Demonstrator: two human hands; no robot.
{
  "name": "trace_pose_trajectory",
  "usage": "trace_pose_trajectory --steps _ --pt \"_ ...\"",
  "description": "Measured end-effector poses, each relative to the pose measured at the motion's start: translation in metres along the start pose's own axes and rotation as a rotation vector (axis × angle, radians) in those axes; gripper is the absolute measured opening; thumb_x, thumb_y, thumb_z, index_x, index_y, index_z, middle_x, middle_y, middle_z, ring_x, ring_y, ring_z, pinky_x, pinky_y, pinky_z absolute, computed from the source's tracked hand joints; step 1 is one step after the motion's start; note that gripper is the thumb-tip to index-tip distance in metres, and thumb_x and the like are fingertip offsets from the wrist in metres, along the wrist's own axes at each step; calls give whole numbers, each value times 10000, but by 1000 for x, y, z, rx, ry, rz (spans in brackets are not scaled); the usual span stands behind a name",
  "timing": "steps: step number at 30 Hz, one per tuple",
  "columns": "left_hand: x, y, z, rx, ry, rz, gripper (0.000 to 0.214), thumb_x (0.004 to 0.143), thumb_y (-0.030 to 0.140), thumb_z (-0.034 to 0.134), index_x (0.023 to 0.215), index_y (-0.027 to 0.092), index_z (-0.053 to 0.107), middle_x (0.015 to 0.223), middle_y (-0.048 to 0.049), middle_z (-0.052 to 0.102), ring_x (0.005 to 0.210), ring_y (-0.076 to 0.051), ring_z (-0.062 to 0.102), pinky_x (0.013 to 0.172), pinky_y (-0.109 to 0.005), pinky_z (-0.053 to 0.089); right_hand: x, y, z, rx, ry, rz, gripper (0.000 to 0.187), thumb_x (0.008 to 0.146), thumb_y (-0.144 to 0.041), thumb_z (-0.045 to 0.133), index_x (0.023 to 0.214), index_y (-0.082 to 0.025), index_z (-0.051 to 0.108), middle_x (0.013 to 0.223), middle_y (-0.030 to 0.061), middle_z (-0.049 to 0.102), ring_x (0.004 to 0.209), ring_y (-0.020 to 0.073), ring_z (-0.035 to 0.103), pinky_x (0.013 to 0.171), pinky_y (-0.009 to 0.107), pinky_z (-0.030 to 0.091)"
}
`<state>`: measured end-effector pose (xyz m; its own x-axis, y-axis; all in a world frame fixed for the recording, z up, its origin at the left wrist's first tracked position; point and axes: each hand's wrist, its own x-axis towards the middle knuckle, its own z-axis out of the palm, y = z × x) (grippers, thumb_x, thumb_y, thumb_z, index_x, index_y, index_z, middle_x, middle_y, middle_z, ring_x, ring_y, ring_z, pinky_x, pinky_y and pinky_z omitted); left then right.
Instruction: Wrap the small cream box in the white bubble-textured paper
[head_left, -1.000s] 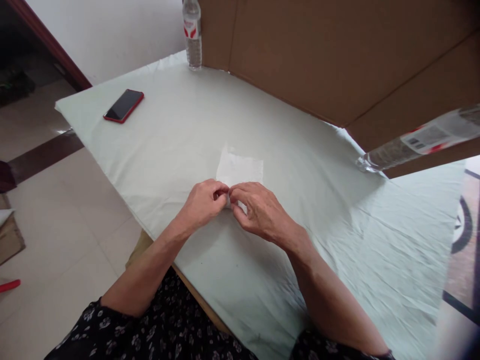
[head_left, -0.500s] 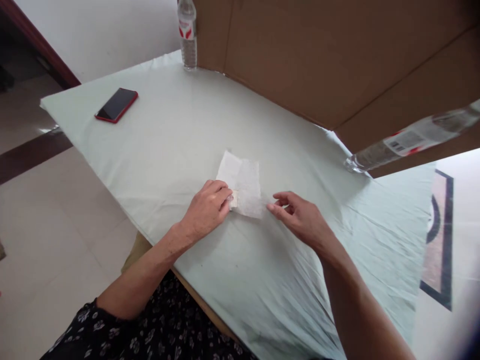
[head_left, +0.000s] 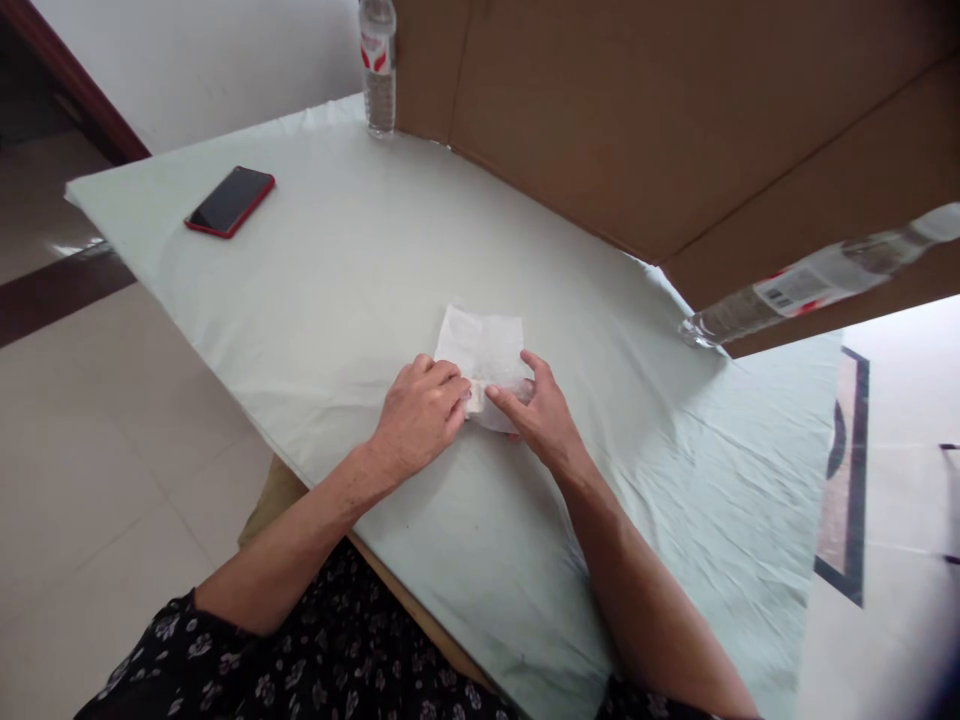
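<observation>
A thin white tissue sheet (head_left: 484,340) with a crease down its middle lies spread on the table in front of me. On its near part sits a small cream-coloured piece (head_left: 475,398), too small and too covered to name. My left hand (head_left: 420,415) has its fingers curled over the left end of that piece, pressing it against the sheet. My right hand (head_left: 536,410) is at the sheet's right edge. Its thumb lies on top near the cream piece, while some fingers go under the edge, partly hidden.
A pale green cloth (head_left: 315,280) covers the table. A phone in a red case (head_left: 231,202) lies at the far left. One water bottle (head_left: 378,70) stands at the back, another (head_left: 810,285) at the right, both beside a large brown cardboard panel (head_left: 570,120).
My right hand has moved left from beside the tissue sheet and taken its right edge, which is now folded inward. My left hand stays on the cream piece. The view has shifted slightly.
</observation>
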<state>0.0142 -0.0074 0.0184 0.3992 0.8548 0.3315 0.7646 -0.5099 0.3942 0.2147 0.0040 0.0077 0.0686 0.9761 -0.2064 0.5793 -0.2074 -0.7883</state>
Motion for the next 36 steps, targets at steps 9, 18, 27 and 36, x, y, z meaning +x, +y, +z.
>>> trace_pose_trajectory --steps 9,18,27,36 --pt "0 -1 0 4 -17 19 201 952 114 545 955 178 736 1051 -68 726 899 -220 569 804 -343 476 -2 -6 14 18 43 -101 850 772 -395 645 1525 -127 356 682 -33 601 621 208 572 655 373 505" --pt "0 2 -2 66 -47 33 237 901 51 559 958 188 744 1075 -56 726 906 -211 597 773 -316 500 -4 -8 17 102 78 -110 834 757 -359 660 1517 -139 393 637 -62 532 563 169 501 595 335 448" --pt "1 2 -1 53 -77 29 233 906 55 562 954 193 744 1080 -60 715 918 -209 596 748 -304 507 -10 -19 19 509 -15 -34 876 792 -401 709 1534 -182 296 802 -3 700 635 161 611 590 306 492" --pt "4 0 -2 -122 -130 -44 206 924 74 518 1011 178 673 1075 -78 697 984 -220 623 824 -332 537 -9 -33 25 477 -21 -83 902 808 -420 701 1554 -141 277 687 -77 580 502 107 517 432 245 432"
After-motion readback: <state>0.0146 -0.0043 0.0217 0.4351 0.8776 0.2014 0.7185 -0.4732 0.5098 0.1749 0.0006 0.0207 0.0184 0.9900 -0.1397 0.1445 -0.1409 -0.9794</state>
